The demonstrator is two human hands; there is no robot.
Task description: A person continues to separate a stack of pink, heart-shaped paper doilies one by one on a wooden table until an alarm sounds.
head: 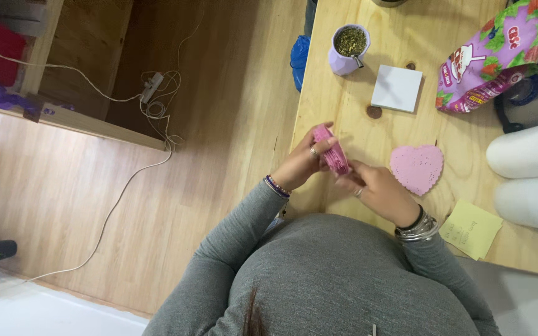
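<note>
My left hand (304,163) and my right hand (378,190) meet over the wooden table (344,112), both gripping a small pink bundle (332,152) that looks like wound yarn or folded paper. The left fingers wrap its upper end; the right fingers pinch its lower end. A pink paper heart (416,168) with a scalloped edge lies flat just right of my right hand. I wear grey sleeves, a beaded bracelet on the left wrist and metal bangles on the right.
A lilac cup (347,45) with dry green herb stands at the far edge. A white square pad (396,88), a pink snack bag (493,56), a yellow sticky note (471,228) and two white rolls (530,174) lie on the right. Cables trail over the floor at left.
</note>
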